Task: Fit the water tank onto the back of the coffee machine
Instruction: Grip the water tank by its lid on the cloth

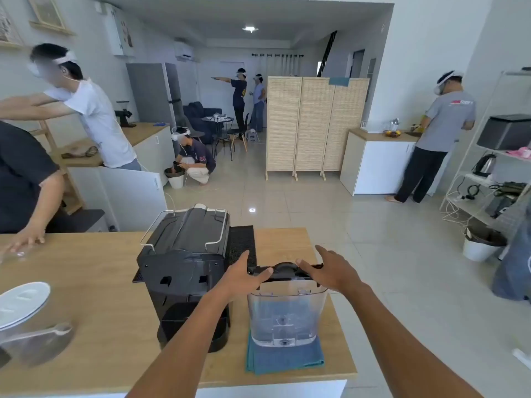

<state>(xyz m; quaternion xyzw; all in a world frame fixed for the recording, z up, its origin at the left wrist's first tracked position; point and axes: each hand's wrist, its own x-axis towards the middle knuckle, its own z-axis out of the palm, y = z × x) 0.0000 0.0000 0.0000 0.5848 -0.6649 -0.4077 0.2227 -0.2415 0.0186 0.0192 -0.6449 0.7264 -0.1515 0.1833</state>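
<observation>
A clear plastic water tank point(287, 314) with a black lid point(284, 270) stands on a folded blue cloth point(283, 359) at the right of the wooden counter. My left hand point(244, 275) rests on the lid's left end and my right hand point(330, 271) on its right end, fingers curled over the rim. The black coffee machine point(185, 268) stands just left of the tank, its back with two slots facing me. The tank and the machine are apart.
A black drip mat point(242, 239) lies behind the machine. A clear jug with a white lid point(26, 317) sits at the counter's left. Another person's hand point(26, 239) rests on the far left edge. Several people work around the room.
</observation>
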